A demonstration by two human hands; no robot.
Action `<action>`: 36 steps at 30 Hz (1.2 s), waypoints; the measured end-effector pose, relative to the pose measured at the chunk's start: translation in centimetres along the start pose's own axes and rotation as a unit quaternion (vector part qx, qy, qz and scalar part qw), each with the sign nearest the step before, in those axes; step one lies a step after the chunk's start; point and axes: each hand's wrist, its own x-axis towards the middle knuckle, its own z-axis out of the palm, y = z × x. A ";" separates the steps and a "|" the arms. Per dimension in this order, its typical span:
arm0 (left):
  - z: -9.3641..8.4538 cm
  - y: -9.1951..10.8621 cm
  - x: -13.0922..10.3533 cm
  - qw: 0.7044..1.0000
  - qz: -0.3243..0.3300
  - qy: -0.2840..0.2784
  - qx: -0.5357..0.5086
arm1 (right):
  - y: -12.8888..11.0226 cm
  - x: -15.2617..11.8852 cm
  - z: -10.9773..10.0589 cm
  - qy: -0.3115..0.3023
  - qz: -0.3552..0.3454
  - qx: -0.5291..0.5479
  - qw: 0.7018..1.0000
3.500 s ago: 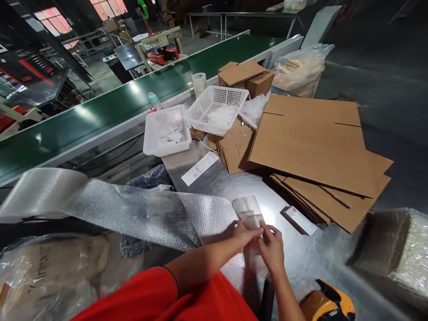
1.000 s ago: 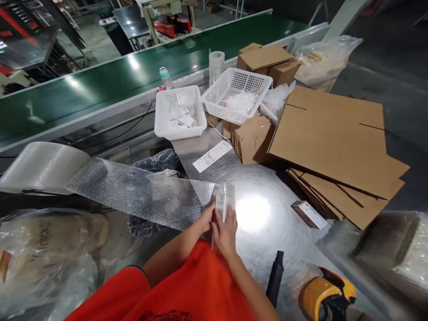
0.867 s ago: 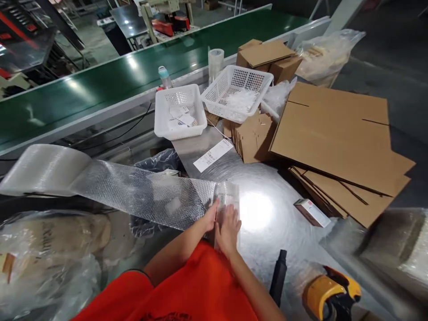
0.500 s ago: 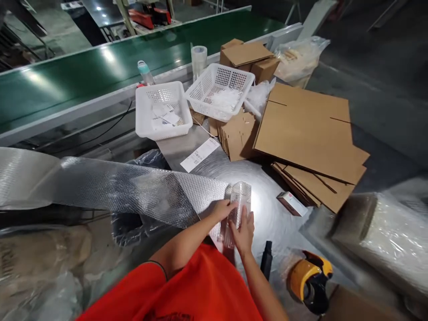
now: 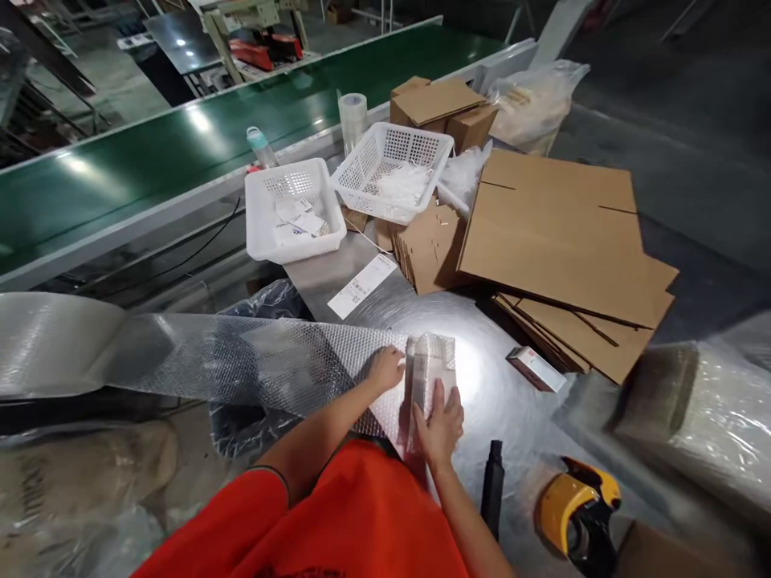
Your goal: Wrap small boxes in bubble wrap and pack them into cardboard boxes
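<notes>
A wrapped bundle (image 5: 430, 361) lay on the metal table (image 5: 318, 274), at the end of the bubble wrap (image 5: 277, 361).
The right hand (image 5: 442, 421) rested on it, thumb and fingers spread; the left hand (image 5: 386, 369) curled just beside, gripping or not I couldn't tell.

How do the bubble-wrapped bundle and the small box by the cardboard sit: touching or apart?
Apart. The head view shows shiny tabletop between the bubble-wrapped bundle and the small box.

Green conveyor belt (image 5: 289, 108) behind a glare-lit metal table (image 5: 511, 413), dim grey floor (image 5: 668, 136) beyond.
</notes>
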 end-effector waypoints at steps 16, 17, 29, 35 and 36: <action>-4.0 3.6 11.0 0.977 0.084 -0.190 -0.040 | 0.0 -0.4 0.7 -0.038 0.027 0.009 0.999; -4.2 3.5 11.2 0.977 0.078 -0.196 -0.026 | -0.1 -0.5 0.6 -0.041 0.028 0.008 0.999; -1.2 0.9 4.8 1.000 0.011 0.012 -0.011 | -4.5 0.2 -1.8 -0.096 0.043 -0.169 0.980; -3.3 -1.0 4.7 0.993 -0.041 0.106 -0.041 | -4.7 0.1 -1.8 -0.103 0.019 -0.176 0.979; -4.4 -1.1 5.3 0.992 -0.045 0.115 -0.036 | -4.6 0.1 -1.7 -0.099 0.021 -0.172 0.980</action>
